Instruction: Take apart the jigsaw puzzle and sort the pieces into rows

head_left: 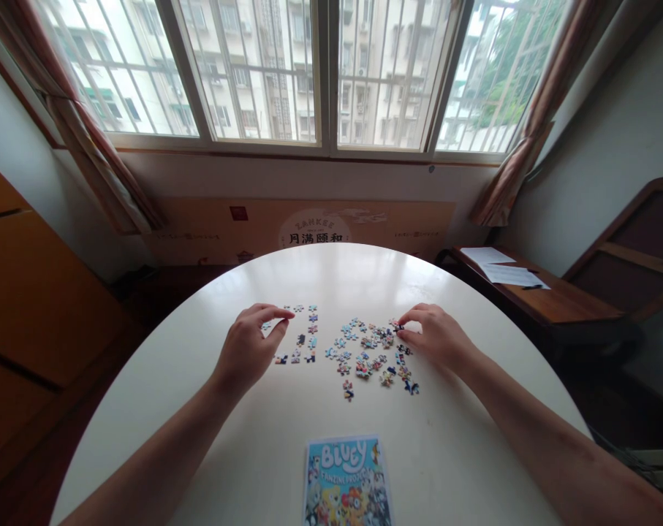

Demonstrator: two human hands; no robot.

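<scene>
Several loose jigsaw pieces (362,367) lie in a scattered group right of the middle of the white table. To their left, other pieces (312,329) are set out in spaced rows and a column. My left hand (253,340) is over the left side of these rows, thumb and forefinger nearly together; whatever is between the tips is too small to make out. At the right edge of the scattered group, my right hand (433,332) has its thumb and forefinger at a piece (395,326); whether it grips that piece is unclear.
A Bluey picture card (347,482) lies at the near edge of the round white table (243,453). Beyond the table are a long printed box (199,219) and windows. Papers (512,275) lie on a wooden seat at right.
</scene>
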